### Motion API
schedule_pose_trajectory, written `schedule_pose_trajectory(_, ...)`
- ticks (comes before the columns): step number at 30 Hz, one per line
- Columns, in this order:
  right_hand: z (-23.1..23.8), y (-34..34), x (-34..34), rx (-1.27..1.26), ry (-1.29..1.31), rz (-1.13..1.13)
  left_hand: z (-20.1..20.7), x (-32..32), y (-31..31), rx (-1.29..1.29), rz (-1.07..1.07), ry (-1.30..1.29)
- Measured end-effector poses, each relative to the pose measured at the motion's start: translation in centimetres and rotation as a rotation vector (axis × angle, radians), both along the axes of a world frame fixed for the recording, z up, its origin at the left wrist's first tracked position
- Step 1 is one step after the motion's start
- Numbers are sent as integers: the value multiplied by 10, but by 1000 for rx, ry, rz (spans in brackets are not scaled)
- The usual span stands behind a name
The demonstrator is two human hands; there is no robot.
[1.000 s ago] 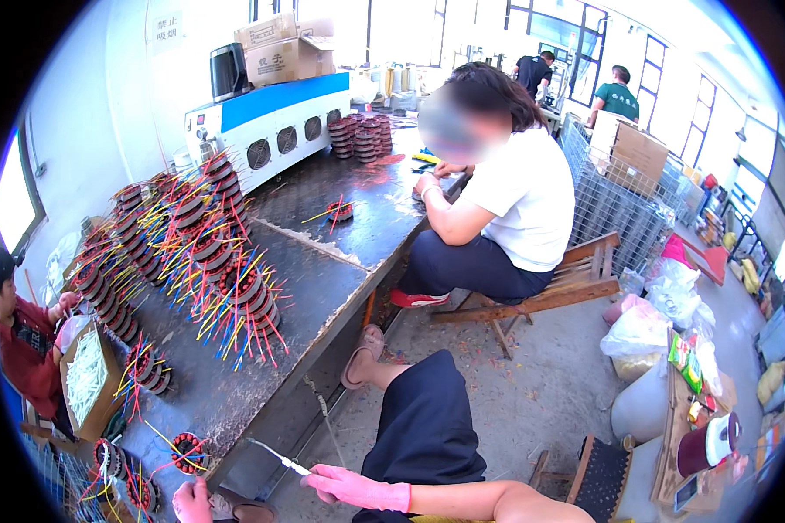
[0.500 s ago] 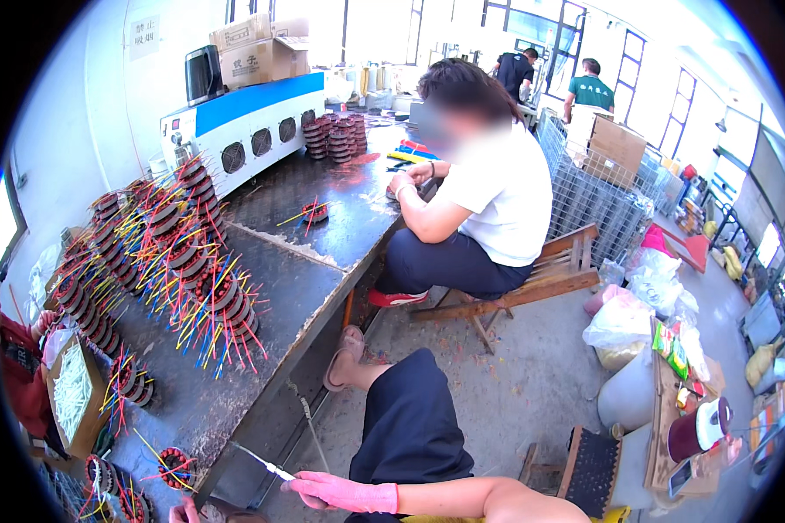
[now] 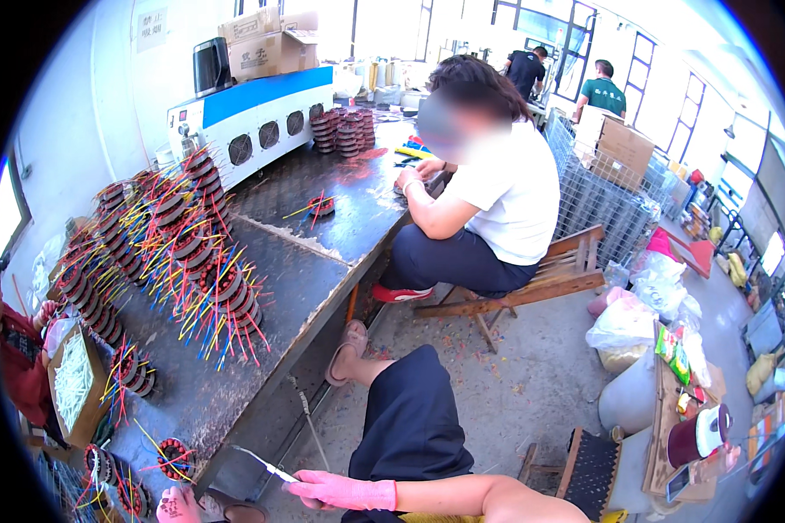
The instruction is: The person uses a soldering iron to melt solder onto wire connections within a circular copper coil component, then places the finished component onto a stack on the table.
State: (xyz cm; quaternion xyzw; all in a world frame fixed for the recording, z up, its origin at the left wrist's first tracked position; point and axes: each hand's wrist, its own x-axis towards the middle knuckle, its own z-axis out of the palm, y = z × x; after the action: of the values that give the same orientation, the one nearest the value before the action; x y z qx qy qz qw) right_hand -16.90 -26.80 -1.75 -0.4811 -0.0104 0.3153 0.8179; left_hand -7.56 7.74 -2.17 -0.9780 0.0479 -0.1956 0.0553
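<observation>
Currently dark worktop (image 3: pixel 292 261) scuffed, floor (image 3: pixel 523 392) littered; right grip (image 3: pixel 340 491) round white-handled tool (image 3: pixel 275 471), left grip (image 3: pixel 177 506) unclear.

Bare right forearm (image 3: pixel 449 494) reaches leftward along the bottom, pink-gloved right hand (image 3: pixel 338 491) curled in a grip. The left hand (image 3: pixel 178 506), also gloved, is partly cut off down low, can't really make out its pose tbh

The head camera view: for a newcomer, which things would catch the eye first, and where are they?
Most likely the stacks of dark rings with red, yellow and blue wires, on the left of the dark table; beyond them stands a white-and-blue machine. Near the lower edge, the pink-gloved right hand holds a slim white tool, and the left hand is just below a single wired ring.
</observation>
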Motion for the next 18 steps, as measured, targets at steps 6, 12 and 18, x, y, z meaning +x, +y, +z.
schedule_pose_trajectory(6, 3, 5, 0, -5, -43, 19, -38, 7, 20, -1311, 72, 272)
schedule_pose_trajectory(12, 10, 7, -2, -37, 5, -63, -68, 5, -18, -2813, -140, 163)
schedule_pose_trajectory(18, 8, 4, -4, -85, -28, -37, -52, -8, -32, -1989, 278, 165)
